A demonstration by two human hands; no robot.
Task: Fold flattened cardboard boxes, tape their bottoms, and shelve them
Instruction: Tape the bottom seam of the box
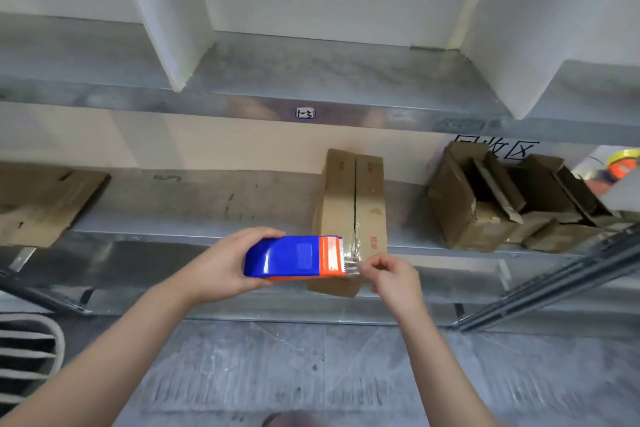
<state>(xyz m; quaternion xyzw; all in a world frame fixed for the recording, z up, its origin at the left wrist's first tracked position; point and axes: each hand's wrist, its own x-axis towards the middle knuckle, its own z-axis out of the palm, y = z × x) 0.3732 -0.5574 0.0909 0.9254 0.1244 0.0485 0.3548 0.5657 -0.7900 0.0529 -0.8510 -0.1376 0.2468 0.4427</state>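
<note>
My left grip (221, 263) is wrapped round the blue body of the tape dispenser (287, 256), thumb on top and fingers curled underneath; my right grip (391, 276) pinches the loose tape end (353, 262) between thumb and forefinger, right at the orange toothed cutter, with only a short tab drawn out. The box (346, 191) lies on the shelf (207, 198) just beyond both hands, bottom flaps up; its near end seems to reach over the shelf's front edge, though the dispenser hides part of it. What matters here: the open seam (355, 191) runs straight away from me along the box's long axis, while the dispenser lies left to right, square across that line; I judge it must turn about a quarter so the tape pays out along the seam. The right grip is nearer the box's near end, so it suits anchoring the tab there. On room: bare shelf lies left of the box, with flattened cardboard (41, 201) well apart; the crumpled boxes (485, 204) on the right are clear of the path. The upper shelf (311, 80) hangs over the far end, so I would keep the pull low and watch the back wall.
</note>
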